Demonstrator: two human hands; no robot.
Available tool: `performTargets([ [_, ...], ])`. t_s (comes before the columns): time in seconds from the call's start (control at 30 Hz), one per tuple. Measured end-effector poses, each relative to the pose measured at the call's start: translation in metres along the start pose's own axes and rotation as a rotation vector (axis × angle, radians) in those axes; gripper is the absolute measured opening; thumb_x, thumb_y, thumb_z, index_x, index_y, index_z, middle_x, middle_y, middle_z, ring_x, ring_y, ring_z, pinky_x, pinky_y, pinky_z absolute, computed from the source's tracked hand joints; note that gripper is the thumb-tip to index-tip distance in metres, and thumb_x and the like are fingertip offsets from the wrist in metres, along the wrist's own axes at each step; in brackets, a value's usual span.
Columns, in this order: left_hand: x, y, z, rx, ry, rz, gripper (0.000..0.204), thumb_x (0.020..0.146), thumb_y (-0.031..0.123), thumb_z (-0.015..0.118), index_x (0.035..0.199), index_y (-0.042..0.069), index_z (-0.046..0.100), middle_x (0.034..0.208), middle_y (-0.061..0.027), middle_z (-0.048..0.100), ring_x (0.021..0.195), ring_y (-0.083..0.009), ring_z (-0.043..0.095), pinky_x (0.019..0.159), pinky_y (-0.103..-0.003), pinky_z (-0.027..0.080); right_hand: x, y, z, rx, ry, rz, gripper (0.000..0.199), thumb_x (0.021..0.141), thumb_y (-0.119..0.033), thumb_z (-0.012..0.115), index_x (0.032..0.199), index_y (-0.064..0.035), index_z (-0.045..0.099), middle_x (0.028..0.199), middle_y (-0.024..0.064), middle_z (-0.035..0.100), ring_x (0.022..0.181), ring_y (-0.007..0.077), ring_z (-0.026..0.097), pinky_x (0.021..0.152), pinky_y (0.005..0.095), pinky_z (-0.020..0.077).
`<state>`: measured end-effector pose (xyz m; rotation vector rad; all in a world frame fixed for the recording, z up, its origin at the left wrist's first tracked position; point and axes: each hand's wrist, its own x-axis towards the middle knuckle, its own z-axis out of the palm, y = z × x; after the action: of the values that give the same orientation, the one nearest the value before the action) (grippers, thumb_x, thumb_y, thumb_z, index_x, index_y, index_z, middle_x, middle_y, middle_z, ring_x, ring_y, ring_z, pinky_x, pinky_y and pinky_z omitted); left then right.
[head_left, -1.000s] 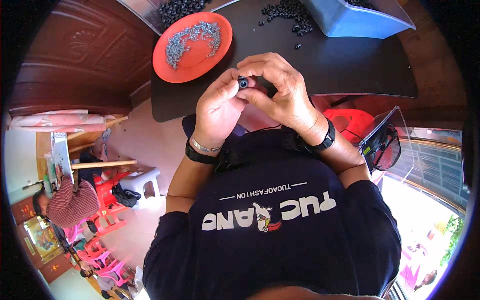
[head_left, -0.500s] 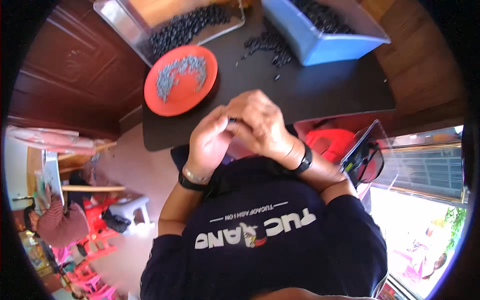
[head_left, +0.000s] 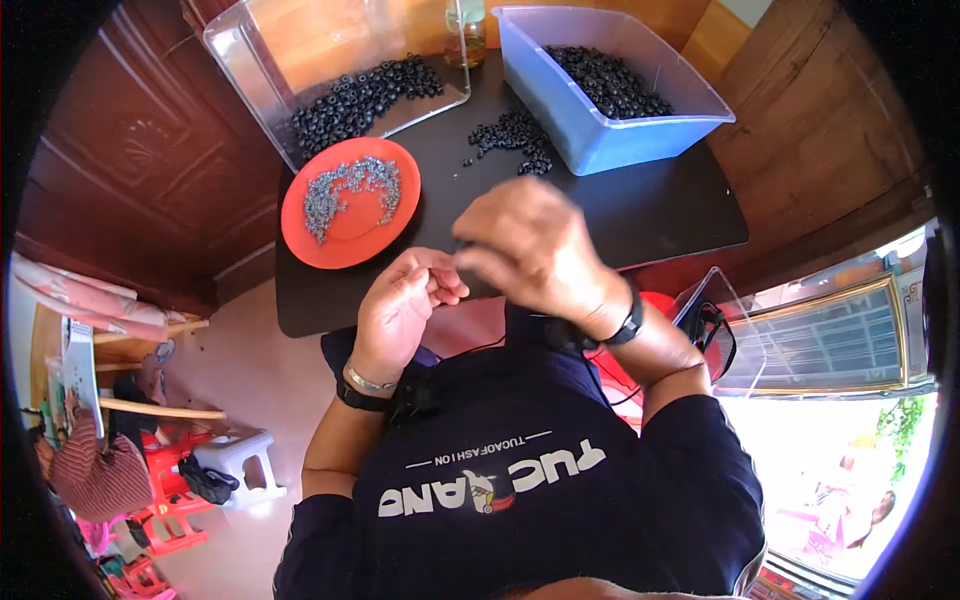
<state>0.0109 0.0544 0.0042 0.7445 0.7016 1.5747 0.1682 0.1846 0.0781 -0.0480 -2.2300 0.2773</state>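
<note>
Over the near edge of the table (head_left: 640, 215) both my hands are raised close together. The fingers of my left hand (head_left: 395, 310) are curled in toward the thumb; whether something small sits in them is hidden. My right hand (head_left: 535, 245), blurred by motion, is just to the right and slightly higher, its thumb and fingers pinched together. A dark spot shows between those fingertips, too small and smeared to name. Beyond the left hand lies an orange-red plate (head_left: 350, 245) with small grey pieces (head_left: 325, 195) spread in an arc.
A clear bin (head_left: 235, 75) with black ring-like parts (head_left: 370, 95) tips toward me at the back left. At the back right stands a blue bin (head_left: 640, 140) of black parts (head_left: 610, 85). A loose pile of black parts (head_left: 515, 138) lies between them, near a jar (head_left: 465, 45).
My hands have moved apart; earlier they met around a small black piece. The view has shifted, so the plate and bins appear lower.
</note>
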Motion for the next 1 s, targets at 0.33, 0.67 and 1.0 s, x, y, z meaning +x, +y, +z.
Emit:
performTargets([
  [0.33, -0.011, 0.009, -0.014, 0.113, 0.146, 0.038, 0.031, 0.094, 0.032, 0.045, 0.097, 0.002, 0.053, 0.092, -0.0075, 0.056, 0.085, -0.02, 0.058, 0.077, -0.031, 0.043, 0.029, -0.004, -0.1, -0.182, 0.949, -0.076, 0.022, 0.089, -0.01, 0.053, 0.106, 0.0024, 0.061, 0.1, 0.0109, 0.064, 0.088, 0.0229, 0.062, 0.077, 0.0353, 0.0509],
  [0.67, -0.009, -0.006, -0.032, -0.065, 0.167, 0.127, 0.025, 0.095, 0.024, 0.048, 0.098, 0.001, 0.057, 0.088, -0.0075, 0.058, 0.08, -0.0212, 0.059, 0.077, -0.033, 0.047, 0.026, 0.013, -0.025, 0.037, 0.721, 0.067, 0.02, 0.086, -0.01, 0.056, 0.101, 0.0017, 0.063, 0.096, 0.0099, 0.064, 0.085, 0.0215, 0.061, 0.076, 0.0337, 0.0502],
  [1.0, -0.015, -0.006, -0.027, 0.027, 0.218, 0.072, 0.021, 0.093, 0.022, 0.048, 0.093, 0.002, 0.056, 0.089, -0.0069, 0.058, 0.081, -0.0207, 0.059, 0.079, -0.033, 0.046, 0.011, 0.014, -0.031, -0.071, 0.62, 0.109, 0.018, 0.083, -0.011, 0.06, 0.096, 0.0008, 0.064, 0.091, 0.0088, 0.064, 0.082, 0.0199, 0.061, 0.075, 0.032, 0.0495],
])
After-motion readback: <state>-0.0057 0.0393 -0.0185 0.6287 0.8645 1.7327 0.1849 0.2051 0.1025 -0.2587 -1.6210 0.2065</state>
